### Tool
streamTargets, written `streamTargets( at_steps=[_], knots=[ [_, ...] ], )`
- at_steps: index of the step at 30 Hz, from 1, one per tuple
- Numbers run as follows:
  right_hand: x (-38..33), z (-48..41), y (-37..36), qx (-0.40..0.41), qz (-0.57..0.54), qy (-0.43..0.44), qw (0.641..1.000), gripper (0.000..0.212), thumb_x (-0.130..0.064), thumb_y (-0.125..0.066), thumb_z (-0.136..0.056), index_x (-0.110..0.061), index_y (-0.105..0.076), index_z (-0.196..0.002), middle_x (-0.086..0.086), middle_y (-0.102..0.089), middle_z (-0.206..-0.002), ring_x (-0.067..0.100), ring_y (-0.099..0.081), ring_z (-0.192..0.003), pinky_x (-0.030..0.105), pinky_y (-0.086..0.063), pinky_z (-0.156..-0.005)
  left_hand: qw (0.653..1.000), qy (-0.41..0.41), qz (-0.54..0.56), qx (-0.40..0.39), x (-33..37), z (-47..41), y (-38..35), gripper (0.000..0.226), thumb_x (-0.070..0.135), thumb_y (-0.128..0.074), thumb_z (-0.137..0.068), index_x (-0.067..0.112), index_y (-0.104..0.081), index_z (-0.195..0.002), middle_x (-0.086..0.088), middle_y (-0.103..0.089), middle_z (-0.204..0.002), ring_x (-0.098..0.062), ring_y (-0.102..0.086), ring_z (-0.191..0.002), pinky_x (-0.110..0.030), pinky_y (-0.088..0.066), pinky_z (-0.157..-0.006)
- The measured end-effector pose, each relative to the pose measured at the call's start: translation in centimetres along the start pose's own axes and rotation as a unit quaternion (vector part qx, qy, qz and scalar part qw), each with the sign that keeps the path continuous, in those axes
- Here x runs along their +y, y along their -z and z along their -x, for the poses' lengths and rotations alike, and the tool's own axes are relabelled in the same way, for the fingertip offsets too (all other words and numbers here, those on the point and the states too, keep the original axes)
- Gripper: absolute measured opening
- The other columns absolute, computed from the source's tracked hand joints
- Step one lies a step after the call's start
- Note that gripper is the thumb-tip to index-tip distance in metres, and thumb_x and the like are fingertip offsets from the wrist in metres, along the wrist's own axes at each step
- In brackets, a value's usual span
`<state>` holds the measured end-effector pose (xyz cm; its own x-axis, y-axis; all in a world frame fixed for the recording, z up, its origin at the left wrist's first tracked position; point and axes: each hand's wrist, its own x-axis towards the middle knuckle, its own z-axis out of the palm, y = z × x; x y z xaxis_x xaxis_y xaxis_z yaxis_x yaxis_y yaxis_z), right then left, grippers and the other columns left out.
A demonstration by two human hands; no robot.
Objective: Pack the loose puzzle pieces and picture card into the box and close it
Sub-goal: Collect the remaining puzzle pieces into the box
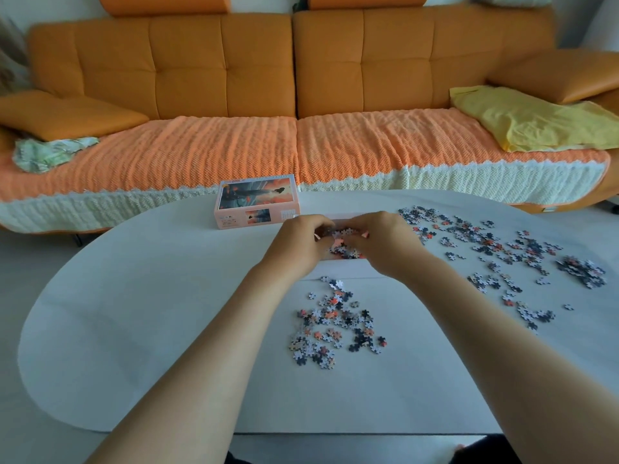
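Pink-orange cardboard: the open box tray (pixel 338 256) lies on the white table (pixel 134 313) at centre, mostly covered by both hands; only a strip of its near edge and some pieces inside show. Left hand (pixel 301 242) and right hand (pixel 382 244) meet over the tray, fingertips turned inward toward each other, fingers curled around a small cluster of puzzle pieces (pixel 341 234). Whether the fingers are pinched tight on that cluster or merely cupped about it cannot be told; the thumbs are hidden.

Box lid (pixel 256 204), printed with a sunset-coloured picture, sits closed-side up just left of and behind the tray, near the table's far edge.

Loose pieces remaining on the table, in three groups:
- near pile (pixel 335 329), in front of the tray, between the two forearms;
- wide scatter (pixel 479 242) to the right of the right hand;
- dense heap (pixel 582 271) at the far right, apart from the scatter.

Picture card: not identifiable anywhere in view.

Beyond the table, an orange sofa (pixel 261 65) with a knitted orange-and-cream throw (pixel 201 152); a yellow cloth (pixel 532 118) lies on its right end, a pale patterned cloth (pixel 47 154) on its left.
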<state>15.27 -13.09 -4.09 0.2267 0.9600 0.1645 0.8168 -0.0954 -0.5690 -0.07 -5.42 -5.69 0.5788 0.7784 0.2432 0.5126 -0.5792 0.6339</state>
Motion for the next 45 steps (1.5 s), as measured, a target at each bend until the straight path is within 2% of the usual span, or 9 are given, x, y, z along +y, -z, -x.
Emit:
streamTargets(
  at_steps=[7, 13, 17, 23, 27, 30, 34, 37, 45],
  knots=[
    [1.7, -0.4, -0.4, 0.007, 0.109, 0.034, 0.993, 0.027, -0.024, -0.049, -0.097, -0.04, -0.067, -0.108, 0.001, -0.065, -0.077, 0.013, -0.055, -0.059, 0.029, -0.042, -0.049, 0.991, -0.043, -0.124, -0.002, -1.3, 0.3, 0.1, 0.037, 0.026, -0.058, -0.095, 0.018, -0.059, -0.131, 0.0, -0.06, -0.126, -0.021, -0.052, -0.116, -0.035, -0.042, -0.098],
    [1.7, 1.0, -1.5, -0.086, 0.138, 0.081, 0.983, 0.044, -0.022, -0.033, -0.085, -0.035, -0.063, -0.114, -0.005, -0.068, -0.112, 0.021, -0.061, -0.096, 0.039, -0.054, -0.078, 0.966, -0.106, -0.204, -0.117, -1.1, 1.9, -0.2, 0.045, 0.042, -0.045, -0.099, 0.031, -0.044, -0.142, 0.012, -0.046, -0.146, -0.013, -0.038, -0.135, -0.036, -0.021, -0.114],
    [1.5, 1.5, -1.7, -0.16, 0.161, 0.066, 0.972, 0.051, -0.029, -0.038, -0.097, -0.028, -0.034, -0.148, -0.01, -0.028, -0.157, 0.015, -0.026, -0.144, 0.039, -0.023, -0.118, 0.95, -0.061, -0.288, -0.106, -2.1, 1.8, 0.0, 0.063, 0.059, -0.036, -0.097, 0.025, -0.034, -0.15, 0.006, -0.032, -0.156, -0.017, -0.026, -0.143, -0.04, -0.01, -0.119],
    [1.3, 1.4, -1.6, -0.087, 0.191, 0.08, 0.974, 0.038, -0.034, -0.039, -0.09, -0.026, -0.058, -0.122, -0.005, -0.06, -0.13, 0.016, -0.054, -0.115, 0.028, -0.036, -0.095, 0.953, -0.087, -0.252, -0.141, -1.7, 2.3, -0.4, 0.059, 0.058, -0.039, -0.096, 0.031, -0.035, -0.149, 0.009, -0.024, -0.159, -0.011, -0.02, -0.146, -0.043, -0.003, -0.121],
    [1.5, 1.5, -1.8, -0.142, 0.234, 0.068, 0.959, 0.059, -0.045, -0.033, -0.096, -0.022, -0.028, -0.151, -0.005, -0.025, -0.158, 0.013, -0.021, -0.145, 0.041, -0.013, -0.12, 0.953, -0.075, -0.258, -0.138, -1.8, 2.4, -0.2, 0.067, 0.059, -0.038, -0.096, 0.026, -0.026, -0.153, 0.007, -0.013, -0.162, -0.012, -0.015, -0.147, -0.043, -0.001, -0.121],
    [1.6, 1.8, -1.4, -0.07, 0.191, 0.091, 0.975, 0.052, -0.036, -0.042, -0.096, -0.021, -0.04, -0.145, 0.0, -0.035, -0.154, 0.018, -0.029, -0.142, 0.041, -0.022, -0.117, 0.969, -0.099, -0.212, -0.08, -1.9, 2.9, 0.0, 0.056, 0.049, -0.05, -0.095, 0.025, -0.042, -0.146, 0.005, -0.021, -0.16, -0.02, -0.027, -0.141, -0.041, -0.018, -0.118],
    [1.0, 2.8, -0.6, 0.037, 0.137, 0.17, 0.975, 0.031, -0.016, -0.05, -0.086, -0.022, -0.071, -0.108, -0.002, -0.066, -0.104, 0.018, -0.06, -0.093, 0.039, -0.052, -0.081, 0.967, -0.184, -0.175, 0.013, -1.4, 4.5, 0.8, 0.025, 0.033, -0.065, -0.086, 0.022, -0.064, -0.108, 0.006, -0.053, -0.119, -0.016, -0.052, -0.106, -0.033, -0.042, -0.089],
    [-0.3, 4.4, 0.3, -0.047, 0.109, 0.161, 0.98, 0.029, -0.015, -0.051, -0.088, -0.027, -0.073, -0.103, -0.01, -0.07, -0.102, -0.005, -0.051, -0.07, 0.026, -0.053, -0.075, 0.972, -0.164, -0.166, -0.04, -0.5, 5.8, 2.0, 0.026, 0.046, -0.064, -0.084, 0.027, -0.058, -0.102, 0.017, -0.049, -0.1, -0.002, -0.045, -0.077, -0.019, -0.033, -0.063],
    [-0.1, 7.3, -1.6, -0.209, 0.205, 0.11, 0.95, 0.055, -0.034, -0.058, -0.087, -0.03, -0.043, -0.14, -0.002, -0.04, -0.133, 0.02, -0.042, -0.12, 0.039, -0.044, -0.099, 0.956, -0.046, -0.181, -0.226, -1.8, 8.3, 1.8, 0.07, 0.063, -0.069, -0.075, 0.037, -0.049, -0.137, 0.02, -0.041, -0.114, -0.005, -0.051, -0.091, -0.03, -0.048, -0.083]
  ],
)
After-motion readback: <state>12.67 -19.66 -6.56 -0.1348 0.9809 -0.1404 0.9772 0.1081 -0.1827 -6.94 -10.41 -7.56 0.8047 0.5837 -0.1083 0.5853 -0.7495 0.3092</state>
